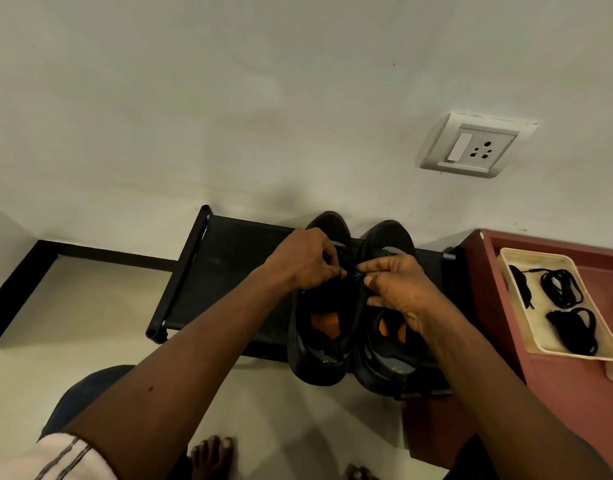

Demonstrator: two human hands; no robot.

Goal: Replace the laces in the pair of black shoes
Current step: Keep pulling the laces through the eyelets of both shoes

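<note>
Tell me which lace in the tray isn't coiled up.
The lace along the tray's left wall, nearest the shoes; it lies stretched out, while the other two are coiled bundles.

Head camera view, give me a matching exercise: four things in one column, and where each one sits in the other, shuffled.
1 black shoes
2 spare laces
3 socket
4 cream tray

A on the wall
B on the reddish table
C in the cream tray
D on the black rack

Pairs: 1-D, 2-C, 3-A, 4-B

Shoe lacing (pixel 349 271) mostly hidden, black on black.
</note>
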